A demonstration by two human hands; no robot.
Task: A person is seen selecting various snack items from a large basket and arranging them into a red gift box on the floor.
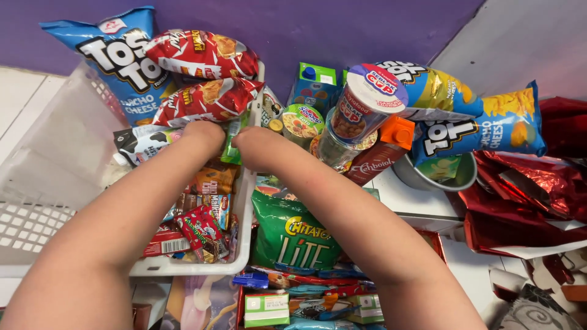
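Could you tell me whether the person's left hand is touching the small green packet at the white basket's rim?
Touching: the head view shows the left hand pressed against the small green packet, no gap visible.

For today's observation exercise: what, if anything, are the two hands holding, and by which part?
Both the left hand and the right hand grip a small green packet by its opposite sides, over the rim of the white basket.

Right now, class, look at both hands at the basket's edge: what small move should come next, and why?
Probably ease the green packet down into the white basket. The left hand and right hand meet on it at the rim, and it stands between the red snack bags and the small sweets already inside.
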